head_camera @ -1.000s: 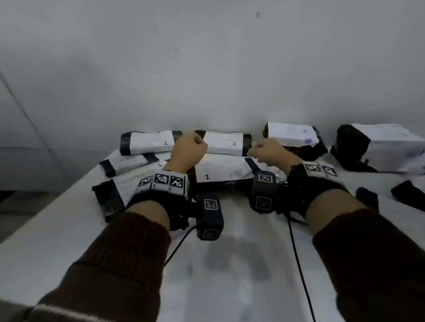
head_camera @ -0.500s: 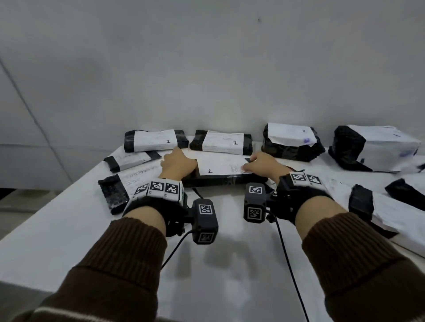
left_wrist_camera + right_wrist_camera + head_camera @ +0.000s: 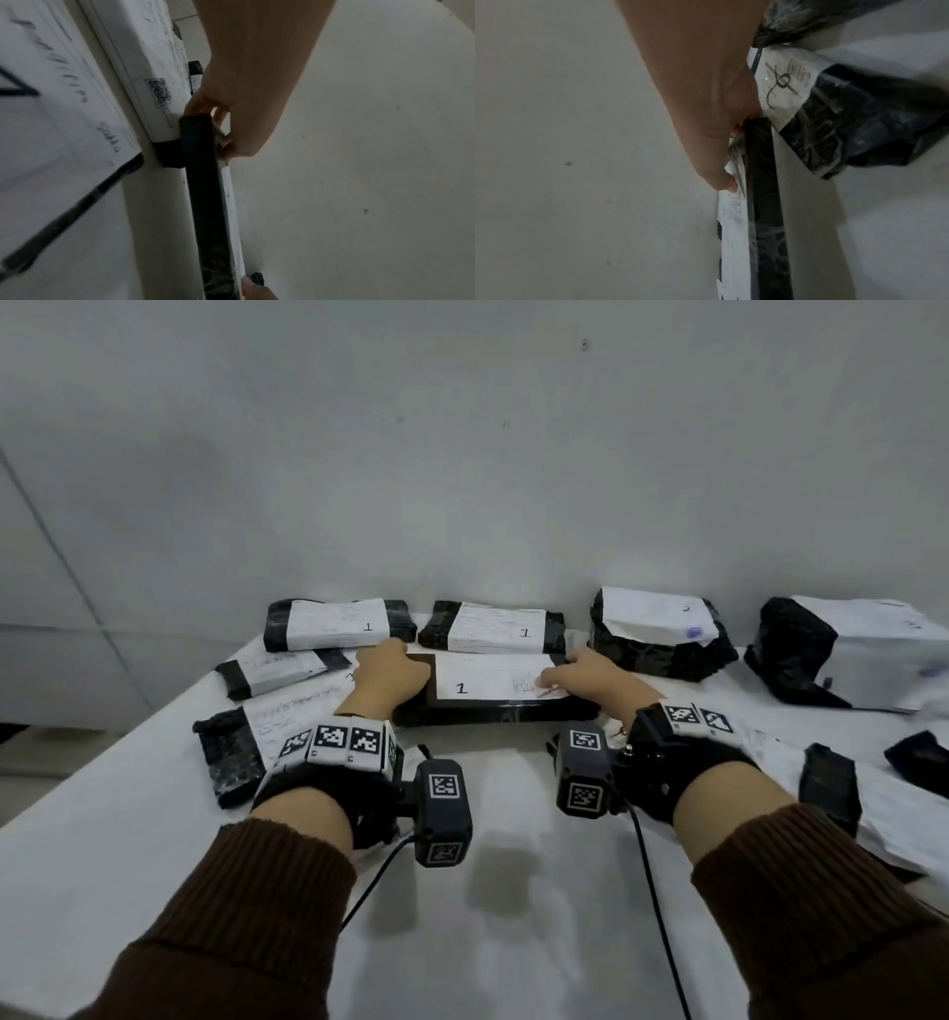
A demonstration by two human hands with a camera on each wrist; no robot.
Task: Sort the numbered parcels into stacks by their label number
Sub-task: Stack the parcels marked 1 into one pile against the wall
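Observation:
A flat black parcel (image 3: pixel 493 683) with a white label marked 1 lies on the white table (image 3: pixel 513 891), just in front of two other parcels marked 1 (image 3: pixel 336 624) (image 3: pixel 495 629). My left hand (image 3: pixel 393 677) grips its left end, thumb on top and fingers round the far corner. In the left wrist view the left hand (image 3: pixel 244 101) shows on the parcel's edge (image 3: pixel 205 192). My right hand (image 3: pixel 590 677) holds the right end. In the right wrist view the right hand's (image 3: pixel 706 101) thumb presses the label beside the black edge (image 3: pixel 762 182).
A thicker parcel marked 2 (image 3: pixel 657 629) and a large parcel (image 3: pixel 862 649) stand at the back right. Two flat parcels (image 3: pixel 277 672) (image 3: pixel 241 747) lie at the left. More parcels (image 3: pixel 873 793) lie at the right edge. A grey wall rises behind.
The flat parcel marked 1 has come down from a raised hold onto the table in front of the back row. Both hands sank with it and still hold its ends.

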